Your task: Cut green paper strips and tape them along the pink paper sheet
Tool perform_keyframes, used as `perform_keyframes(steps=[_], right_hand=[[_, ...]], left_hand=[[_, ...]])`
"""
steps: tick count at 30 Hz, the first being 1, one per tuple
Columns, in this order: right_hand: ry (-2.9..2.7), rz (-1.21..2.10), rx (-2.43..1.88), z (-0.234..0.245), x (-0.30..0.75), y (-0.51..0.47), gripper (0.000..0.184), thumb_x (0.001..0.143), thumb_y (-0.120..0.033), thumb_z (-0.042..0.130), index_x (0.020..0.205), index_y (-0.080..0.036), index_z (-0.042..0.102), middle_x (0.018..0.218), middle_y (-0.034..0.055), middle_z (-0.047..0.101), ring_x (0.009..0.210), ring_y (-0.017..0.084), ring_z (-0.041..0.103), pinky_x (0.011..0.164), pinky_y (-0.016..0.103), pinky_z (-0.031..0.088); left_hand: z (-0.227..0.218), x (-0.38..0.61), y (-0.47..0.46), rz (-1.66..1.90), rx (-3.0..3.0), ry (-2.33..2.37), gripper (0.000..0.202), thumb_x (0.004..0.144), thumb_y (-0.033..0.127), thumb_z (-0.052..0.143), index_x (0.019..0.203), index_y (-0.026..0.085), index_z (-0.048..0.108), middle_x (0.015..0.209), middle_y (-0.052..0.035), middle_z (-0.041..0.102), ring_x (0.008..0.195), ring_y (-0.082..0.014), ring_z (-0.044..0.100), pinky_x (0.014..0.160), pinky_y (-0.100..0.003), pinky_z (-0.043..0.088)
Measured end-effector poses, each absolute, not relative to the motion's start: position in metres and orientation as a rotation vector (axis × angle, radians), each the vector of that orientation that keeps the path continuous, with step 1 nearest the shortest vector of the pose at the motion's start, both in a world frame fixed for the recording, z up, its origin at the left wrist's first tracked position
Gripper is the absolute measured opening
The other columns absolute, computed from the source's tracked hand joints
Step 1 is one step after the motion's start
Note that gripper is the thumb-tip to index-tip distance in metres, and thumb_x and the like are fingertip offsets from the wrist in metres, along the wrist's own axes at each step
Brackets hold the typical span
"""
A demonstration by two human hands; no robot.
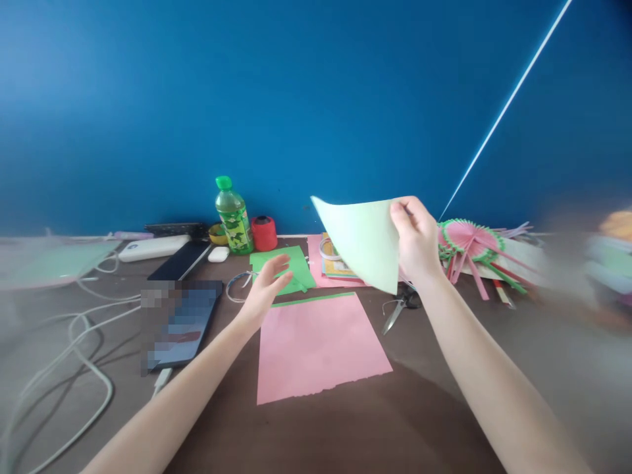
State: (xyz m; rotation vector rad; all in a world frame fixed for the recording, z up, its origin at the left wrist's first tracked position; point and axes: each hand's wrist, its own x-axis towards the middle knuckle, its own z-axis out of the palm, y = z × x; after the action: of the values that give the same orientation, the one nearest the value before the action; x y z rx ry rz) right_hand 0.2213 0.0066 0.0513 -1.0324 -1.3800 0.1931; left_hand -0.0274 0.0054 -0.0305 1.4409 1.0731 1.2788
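Observation:
My right hand point(416, 234) pinches the right edge of a pale green sheet of paper point(363, 234), which hangs bent in the air above the table. Holding nothing, my left hand point(270, 289) hovers with its fingers apart, close to a green paper point(291, 263) with a narrow strip on it. Below both hands a pink sheet of paper point(320, 345) lies flat; its near edge is ragged and a green band runs along its far edge. Black-handled scissors point(399, 309) rest partly open under my right wrist.
A green-capped bottle point(231, 220) and a red spool point(264, 234) stand by the blue wall. Left are a tablet point(192, 329), a phone point(180, 259), a white power bank point(155, 248) and looping cables point(101, 368). Folded pink-and-green paper rosettes point(471, 242) lie at the right.

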Motion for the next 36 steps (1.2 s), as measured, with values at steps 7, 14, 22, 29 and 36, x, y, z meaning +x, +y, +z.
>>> perform_keyframes(steps=[7,14,22,29,36], right_hand=[[-1.525,0.656,-1.035,0.026,0.192,0.004,0.026,0.086,-0.047,0.04,0.087,-0.023,0.052,0.07,-0.0013,0.053,0.064,0.013,0.052,0.059,0.025,0.042],[-1.999,0.773,-1.464,0.02,0.254,0.005,0.023,0.08,-0.026,0.044,0.094,-0.02,0.061,0.088,0.0036,0.068,0.083,0.018,0.062,0.078,0.031,0.047],[-2.205,0.641,-1.739,-0.018,0.321,-0.012,0.037,0.065,-0.006,0.037,0.091,-0.017,0.062,0.097,0.0064,0.066,0.089,0.019,0.062,0.081,0.033,0.046],[-2.394,0.35,-1.594,-0.034,0.335,-0.018,0.038,0.067,-0.007,0.042,0.097,-0.021,0.062,0.106,0.0077,0.061,0.1,0.023,0.057,0.089,0.038,0.043],[-2.633,-0.046,-1.563,-0.028,0.33,-0.021,0.03,0.073,-0.007,0.039,0.09,-0.018,0.061,0.093,0.0091,0.062,0.09,0.024,0.059,0.076,0.036,0.045]], left_hand=[[-0.025,-0.03,0.006,1.017,1.253,0.881,0.054,0.062,0.036,0.073,0.11,0.017,0.059,0.113,-0.0134,0.064,0.103,-0.0294,0.059,0.087,-0.039,0.046],[-0.028,-0.047,0.013,1.112,1.06,1.128,0.033,0.061,0.029,0.073,0.088,0.011,0.066,0.086,-0.0091,0.072,0.074,-0.0216,0.067,0.063,-0.029,0.053],[-0.031,-0.045,0.013,1.147,0.958,1.046,0.023,0.066,0.017,0.068,0.087,0.009,0.066,0.082,-0.0098,0.072,0.068,-0.0198,0.067,0.061,-0.027,0.054],[-0.037,-0.041,0.011,1.125,0.903,1.003,0.018,0.068,0.013,0.066,0.086,0.011,0.065,0.082,-0.0106,0.072,0.067,-0.0193,0.067,0.061,-0.027,0.056],[-0.043,-0.04,0.011,1.128,0.855,0.955,0.019,0.07,0.009,0.064,0.089,0.009,0.064,0.082,-0.0116,0.072,0.064,-0.0187,0.067,0.061,-0.028,0.056]])
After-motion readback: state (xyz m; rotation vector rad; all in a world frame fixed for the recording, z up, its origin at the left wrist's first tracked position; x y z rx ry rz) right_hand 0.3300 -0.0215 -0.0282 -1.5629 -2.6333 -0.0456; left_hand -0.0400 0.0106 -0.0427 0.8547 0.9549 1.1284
